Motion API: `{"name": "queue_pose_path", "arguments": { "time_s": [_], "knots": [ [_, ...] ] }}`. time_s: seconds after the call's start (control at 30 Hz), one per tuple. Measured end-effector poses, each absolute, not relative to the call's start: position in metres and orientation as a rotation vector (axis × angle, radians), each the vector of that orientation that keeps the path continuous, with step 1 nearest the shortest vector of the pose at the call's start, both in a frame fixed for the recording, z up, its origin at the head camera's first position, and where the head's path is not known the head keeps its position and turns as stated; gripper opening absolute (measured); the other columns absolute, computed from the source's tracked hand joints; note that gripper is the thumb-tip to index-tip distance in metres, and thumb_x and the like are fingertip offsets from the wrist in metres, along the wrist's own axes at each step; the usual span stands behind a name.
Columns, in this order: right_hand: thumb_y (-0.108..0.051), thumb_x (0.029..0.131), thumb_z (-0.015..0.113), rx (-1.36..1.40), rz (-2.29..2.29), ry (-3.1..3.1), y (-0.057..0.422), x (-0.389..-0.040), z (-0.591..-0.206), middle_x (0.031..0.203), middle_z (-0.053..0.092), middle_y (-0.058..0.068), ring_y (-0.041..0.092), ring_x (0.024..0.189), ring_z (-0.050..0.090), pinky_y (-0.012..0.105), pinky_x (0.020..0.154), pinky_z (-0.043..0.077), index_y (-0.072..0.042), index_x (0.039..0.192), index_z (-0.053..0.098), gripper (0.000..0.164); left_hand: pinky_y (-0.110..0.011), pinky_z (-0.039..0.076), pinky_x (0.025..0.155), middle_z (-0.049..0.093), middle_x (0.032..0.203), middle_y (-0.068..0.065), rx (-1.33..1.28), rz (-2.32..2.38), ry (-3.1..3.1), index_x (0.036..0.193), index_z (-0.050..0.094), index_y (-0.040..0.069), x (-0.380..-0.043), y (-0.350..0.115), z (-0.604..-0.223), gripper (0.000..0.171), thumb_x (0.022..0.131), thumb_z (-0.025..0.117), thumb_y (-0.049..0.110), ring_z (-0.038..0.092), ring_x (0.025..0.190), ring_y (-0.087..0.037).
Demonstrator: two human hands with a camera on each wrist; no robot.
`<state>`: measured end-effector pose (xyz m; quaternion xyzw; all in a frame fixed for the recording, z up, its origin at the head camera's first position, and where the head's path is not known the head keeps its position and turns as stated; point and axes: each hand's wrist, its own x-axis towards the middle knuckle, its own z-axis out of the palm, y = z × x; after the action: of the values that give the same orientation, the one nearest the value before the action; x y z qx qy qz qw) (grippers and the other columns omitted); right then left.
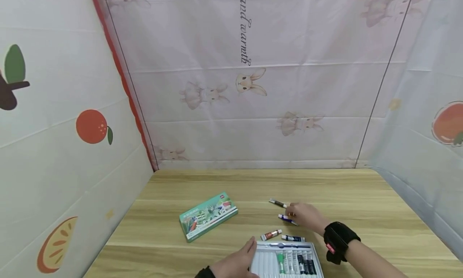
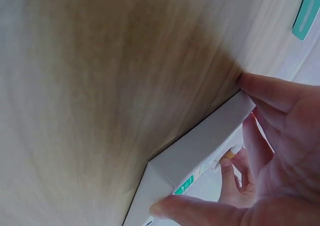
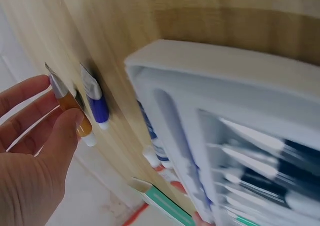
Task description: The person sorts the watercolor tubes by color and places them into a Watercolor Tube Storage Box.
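Observation:
My right hand (image 1: 306, 217) pinches an ochre paint tube (image 3: 70, 102) between thumb and fingers, over the right side of the table. Right beside it lies a purple-blue paint tube (image 1: 287, 219), and a dark paint tube (image 1: 277, 203) lies just behind. With my left hand (image 1: 236, 260) I grip the left side of a white paint tray (image 1: 265, 246), fingers and thumb along its edges. Several tubes, green, white and dark, fill the right part of the tray, while its left slots are bare. A thin brush (image 1: 289, 245) rests in the groove along its far edge.
Behind the tray lie a red-brown paint tube (image 1: 271, 234) and a navy paint tube (image 1: 293, 238). A green illustrated box (image 1: 208, 215) lies at an angle to the left. Printed cloth (image 1: 231, 141) hangs around the wooden table (image 1: 166, 234).

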<state>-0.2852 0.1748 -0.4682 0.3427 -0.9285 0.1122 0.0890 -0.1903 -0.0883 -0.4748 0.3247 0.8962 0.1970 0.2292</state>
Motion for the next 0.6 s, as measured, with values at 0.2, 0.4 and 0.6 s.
{"name": "queue_pose_path", "arguments": {
  "time_s": [0.2,0.4,0.6],
  "knots": [
    [-0.002,0.069,0.067,1.104,0.349,-2.714,0.172,-0.269,-0.465,0.076,0.058,-0.004,0.006,0.067,0.054,0.020,0.057,0.045,-0.012,0.082,0.066,0.016,-0.023,0.030,0.092,0.015,0.137,-0.017,0.892,0.564,2.458,0.133,0.017,-0.002,-0.190,-0.088,-0.475,0.084,0.075,0.054,0.046,0.020,0.123,-0.017],
    [-0.013,0.068,0.069,1.157,0.378,-2.712,0.167,-0.254,-0.463,0.075,0.057,-0.006,0.001,0.062,0.048,0.016,0.051,0.042,-0.013,0.083,0.066,0.015,-0.024,0.030,0.092,0.014,0.138,-0.015,0.878,0.572,2.446,0.134,0.017,-0.001,-0.190,-0.088,-0.475,0.084,0.075,0.054,0.047,0.020,0.123,-0.017],
    [-0.011,0.069,0.068,1.198,0.369,-2.660,0.161,-0.242,-0.461,0.077,0.058,-0.007,0.002,0.066,0.053,0.014,0.053,0.043,-0.015,0.081,0.066,0.013,-0.027,0.030,0.093,0.015,0.138,-0.012,0.808,0.558,2.454,0.134,0.019,0.002,-0.190,-0.086,-0.474,0.085,0.073,0.055,0.049,0.021,0.123,-0.017]
  ]
}}
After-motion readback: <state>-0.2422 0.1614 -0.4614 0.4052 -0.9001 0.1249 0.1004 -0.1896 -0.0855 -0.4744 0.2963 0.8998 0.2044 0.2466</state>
